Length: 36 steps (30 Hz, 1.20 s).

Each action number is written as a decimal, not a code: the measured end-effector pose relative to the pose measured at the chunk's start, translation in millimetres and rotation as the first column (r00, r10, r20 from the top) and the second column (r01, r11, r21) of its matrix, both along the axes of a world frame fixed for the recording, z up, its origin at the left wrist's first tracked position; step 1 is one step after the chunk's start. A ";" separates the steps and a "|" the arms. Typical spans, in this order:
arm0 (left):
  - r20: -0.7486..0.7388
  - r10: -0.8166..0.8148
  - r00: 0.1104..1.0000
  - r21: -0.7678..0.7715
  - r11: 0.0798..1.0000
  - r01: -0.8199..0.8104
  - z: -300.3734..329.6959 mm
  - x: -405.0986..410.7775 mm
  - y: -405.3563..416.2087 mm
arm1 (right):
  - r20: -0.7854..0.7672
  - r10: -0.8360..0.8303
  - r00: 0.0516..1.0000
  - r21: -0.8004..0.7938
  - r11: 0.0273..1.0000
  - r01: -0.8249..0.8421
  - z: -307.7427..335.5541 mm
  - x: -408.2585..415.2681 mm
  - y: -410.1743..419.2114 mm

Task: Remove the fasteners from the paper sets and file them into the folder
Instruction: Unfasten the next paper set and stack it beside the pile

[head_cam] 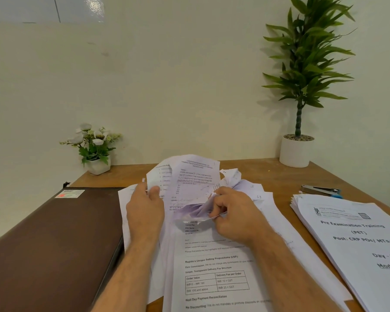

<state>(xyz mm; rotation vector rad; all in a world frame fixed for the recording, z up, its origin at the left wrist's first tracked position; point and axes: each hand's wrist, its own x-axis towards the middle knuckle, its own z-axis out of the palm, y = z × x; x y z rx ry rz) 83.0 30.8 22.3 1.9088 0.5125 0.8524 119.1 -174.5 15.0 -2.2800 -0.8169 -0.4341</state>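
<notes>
Crumpled white paper is your main hazard here: the paper set you have lifted above the middle of the desk is already creased and bunched where your right hand closes on it, fingers curled tight around the wadded lower corner. Your left hand pinches the set's left edge between thumb and fingers, holding the sheets upright and slightly fanned. If you are working a fastener loose inside that bunched corner, I cannot see it, so judge by feel; pulling harder would likely tear the pages rather than free them. Beneath your hands lies a loose spread of sheets reaching to the near edge of the desk, and a jerk could scatter them or mix them with the set you hold. The brown folder sits shut along the left edge, so nothing can be filed until you open it, and you would need a free hand for that. The stapler-like tool rests near the right edge, just behind the thick printed stack, well apart from your hands; reaching for it one-handed risks dropping the set.
</notes>
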 end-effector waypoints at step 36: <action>0.307 -0.012 0.952 0.025 1.000 0.004 8.1 -22.1 -14.6 | 0.300 -0.157 0.941 0.113 0.985 0.128 15.7 -4.1 4.2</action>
